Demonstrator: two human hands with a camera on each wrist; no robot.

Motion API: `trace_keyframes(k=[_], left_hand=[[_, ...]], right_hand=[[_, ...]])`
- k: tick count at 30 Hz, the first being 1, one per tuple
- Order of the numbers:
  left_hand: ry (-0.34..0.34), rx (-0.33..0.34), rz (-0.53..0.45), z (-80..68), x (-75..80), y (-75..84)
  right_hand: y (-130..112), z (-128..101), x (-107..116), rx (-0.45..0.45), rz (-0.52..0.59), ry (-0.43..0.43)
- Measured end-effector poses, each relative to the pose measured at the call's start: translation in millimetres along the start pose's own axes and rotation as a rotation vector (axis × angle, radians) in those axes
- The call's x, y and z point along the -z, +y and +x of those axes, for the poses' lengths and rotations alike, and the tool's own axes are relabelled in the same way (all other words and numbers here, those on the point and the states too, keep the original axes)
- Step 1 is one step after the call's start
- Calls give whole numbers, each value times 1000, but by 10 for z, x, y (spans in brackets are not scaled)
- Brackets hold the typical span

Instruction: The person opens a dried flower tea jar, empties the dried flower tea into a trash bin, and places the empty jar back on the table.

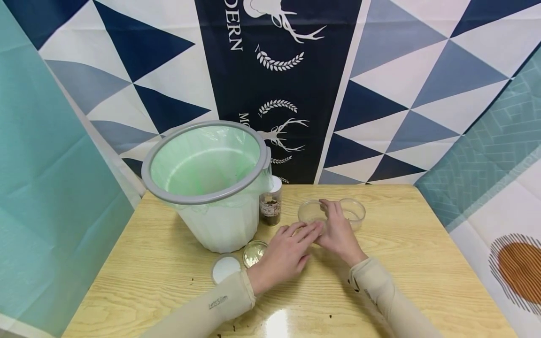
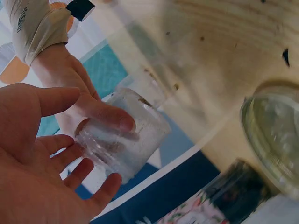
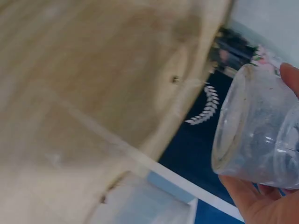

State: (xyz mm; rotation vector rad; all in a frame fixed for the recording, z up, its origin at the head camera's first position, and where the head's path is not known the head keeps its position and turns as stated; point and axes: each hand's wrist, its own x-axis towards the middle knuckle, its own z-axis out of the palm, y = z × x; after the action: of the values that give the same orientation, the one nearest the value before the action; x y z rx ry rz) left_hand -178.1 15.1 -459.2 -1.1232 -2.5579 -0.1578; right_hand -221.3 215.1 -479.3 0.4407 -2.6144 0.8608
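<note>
Wooden table [image 1: 405, 263] backed by a triangle-print curtain [image 1: 401, 84]. Count: one lined bin [image 1: 207, 183] at 10 o'clock, one spice jar [image 1: 271, 203] touching its right side, two lids [image 1: 225, 268] at 8 o'clock, two clear jars at centre. Right hand [image 1: 338, 232] holds one jar [image 1: 313, 212] lying on its side, thumb and fingers curled round it. Second jar [image 1: 354, 212] lies just beside, at 3 o'clock. Left hand [image 1: 287, 253] has relaxed fingers, fingertips touching the held jar, gripping nothing.

On the table [image 1: 422, 263] — one lined bin [image 1: 207, 183], two clear jars [image 1: 351, 211], one spice jar [image 1: 270, 206], two lids [image 1: 225, 268].
</note>
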Motion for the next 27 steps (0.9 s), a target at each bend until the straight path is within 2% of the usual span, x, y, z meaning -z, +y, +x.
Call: trace_keyframes(k=[7, 11, 14, 21, 27], left_hand=[[-81, -4, -42, 45, -204, 40], [-89, -17, -54, 94, -252, 70], [-100, -27, -52, 148, -261, 93], [-160, -49, -58, 246, -293, 123], [-181, -87, -66, 314, -332, 130]], right_hand=[[149, -93, -59, -12, -84, -57], [217, -131, -78, -47, -89, -81], [256, -151, -66, -45, -113, -64], [322, -163, 1, 33, -229, 3], [394, -169, 62, 36, -318, 32]])
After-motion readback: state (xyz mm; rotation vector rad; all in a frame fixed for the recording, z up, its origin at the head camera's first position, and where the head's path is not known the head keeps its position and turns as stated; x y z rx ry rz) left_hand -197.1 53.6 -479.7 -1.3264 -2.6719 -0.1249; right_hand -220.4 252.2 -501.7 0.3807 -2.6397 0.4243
